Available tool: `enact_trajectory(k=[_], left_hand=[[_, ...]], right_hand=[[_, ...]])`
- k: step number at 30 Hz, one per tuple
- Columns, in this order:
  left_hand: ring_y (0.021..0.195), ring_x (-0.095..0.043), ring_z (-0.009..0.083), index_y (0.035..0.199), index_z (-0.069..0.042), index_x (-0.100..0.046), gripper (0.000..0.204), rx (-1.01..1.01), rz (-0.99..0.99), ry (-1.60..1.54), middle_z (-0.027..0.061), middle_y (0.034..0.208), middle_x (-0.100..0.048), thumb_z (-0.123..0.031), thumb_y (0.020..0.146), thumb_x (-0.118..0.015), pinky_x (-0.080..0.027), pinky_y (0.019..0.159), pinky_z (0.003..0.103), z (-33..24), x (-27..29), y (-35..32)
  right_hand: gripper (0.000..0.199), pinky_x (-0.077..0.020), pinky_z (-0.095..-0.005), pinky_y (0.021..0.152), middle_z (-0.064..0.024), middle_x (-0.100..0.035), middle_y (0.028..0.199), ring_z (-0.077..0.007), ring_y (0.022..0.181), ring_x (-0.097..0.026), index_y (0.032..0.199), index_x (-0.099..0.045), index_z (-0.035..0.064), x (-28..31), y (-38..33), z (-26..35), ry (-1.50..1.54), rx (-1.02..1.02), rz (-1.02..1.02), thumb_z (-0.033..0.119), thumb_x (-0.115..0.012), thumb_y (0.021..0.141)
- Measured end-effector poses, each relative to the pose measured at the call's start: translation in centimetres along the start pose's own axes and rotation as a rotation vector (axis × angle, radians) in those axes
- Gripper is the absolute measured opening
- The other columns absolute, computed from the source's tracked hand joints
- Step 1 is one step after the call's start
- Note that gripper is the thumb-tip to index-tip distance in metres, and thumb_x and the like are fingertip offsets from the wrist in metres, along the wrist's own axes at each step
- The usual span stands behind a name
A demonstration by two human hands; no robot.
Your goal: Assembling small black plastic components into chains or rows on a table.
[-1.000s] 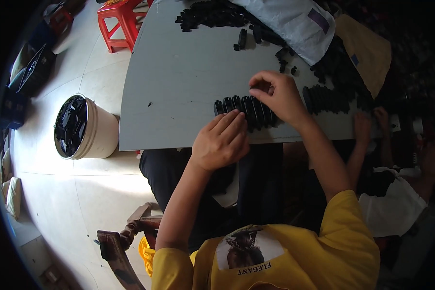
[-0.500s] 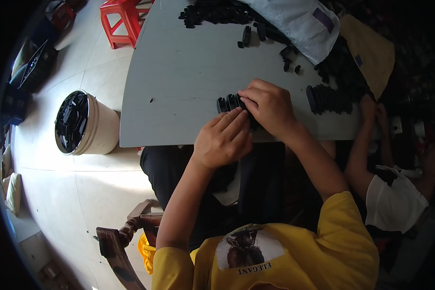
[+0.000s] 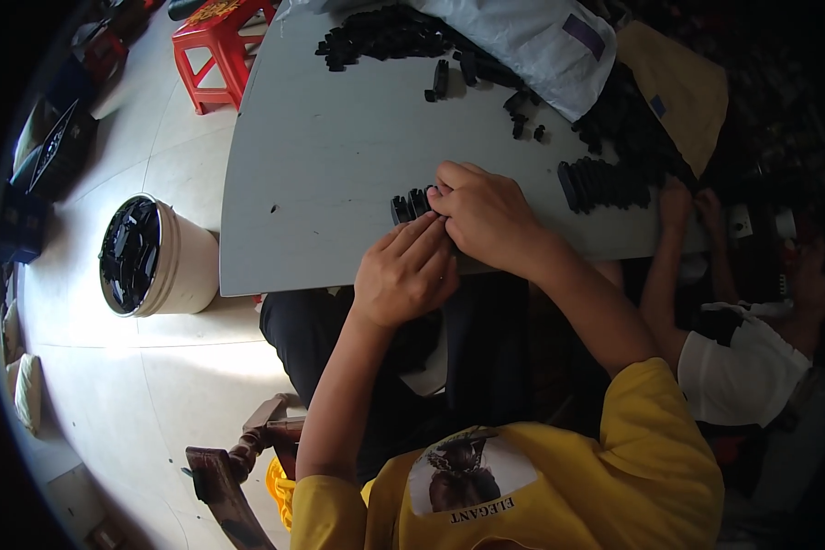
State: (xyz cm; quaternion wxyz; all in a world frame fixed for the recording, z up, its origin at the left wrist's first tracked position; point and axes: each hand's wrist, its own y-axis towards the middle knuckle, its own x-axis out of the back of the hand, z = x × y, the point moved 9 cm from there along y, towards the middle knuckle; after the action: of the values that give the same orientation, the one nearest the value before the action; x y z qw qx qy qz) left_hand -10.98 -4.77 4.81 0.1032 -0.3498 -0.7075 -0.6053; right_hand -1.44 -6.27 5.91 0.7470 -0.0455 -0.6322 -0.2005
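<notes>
Close to the table's near edge, both my hands meet over a short row of black plastic parts (image 3: 401,209). My left hand (image 3: 407,269) has its fingers bent and closed against the near side of the row. From the right, my right hand (image 3: 488,213) pinches at the row's right end, thumb and fingertips together and almost touching the left fingertips. My fingers cover most of the right end, so the parts there are hidden. A longer row of like black parts (image 3: 605,186) lies on the table (image 3: 339,147) to the right.
Loose black parts (image 3: 385,35) are heaped at the far side, beside a white plastic bag (image 3: 532,55) and a brown paper bag (image 3: 678,92). A bucket of black pieces (image 3: 185,270) stands on the floor at left, near a red stool (image 3: 213,37). Another person's hands (image 3: 676,206) rest at right.
The whole view has shifted slightly, with the table lower and further left in the picture. My right hand has closed further over the row's right end, covering more of it.
</notes>
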Motion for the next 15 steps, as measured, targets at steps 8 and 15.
enact_trajectory(k=[8, 15], left_hand=[[0.097, -0.066, 0.0244, 0.083, -0.002, -0.066, 0.017, 0.003, 0.034, 0.037, 0.0117, 0.102, -0.066, -0.012, 0.07, -0.067, -0.054, 0.081, 0.035, -0.2, 0.2, 0.0], [0.096, -0.067, 0.0252, 0.088, -0.002, -0.068, 0.022, 0.01, 0.031, 0.011, 0.0107, 0.101, -0.068, -0.008, 0.068, -0.063, -0.055, 0.08, 0.034, -0.2, 0.1, 0.1]], right_hand=[[0.022, -0.051, -0.0369, 0.071, -0.011, -0.064, 0.092, -0.0275, 0.082, -0.063, 0.103, -0.069, 0.0051, -0.9, 6.2, -7.1, 0.2, -0.114, -0.047, 0.01, -0.056, 0.085], [0.02, -0.0524, -0.0387, 0.076, -0.0117, -0.064, 0.098, -0.0294, 0.089, -0.064, 0.102, -0.069, 0.0079, -2.1, 10.4, -10.6, -0.096, -0.311, -0.207, 0.017, -0.062, 0.085]])
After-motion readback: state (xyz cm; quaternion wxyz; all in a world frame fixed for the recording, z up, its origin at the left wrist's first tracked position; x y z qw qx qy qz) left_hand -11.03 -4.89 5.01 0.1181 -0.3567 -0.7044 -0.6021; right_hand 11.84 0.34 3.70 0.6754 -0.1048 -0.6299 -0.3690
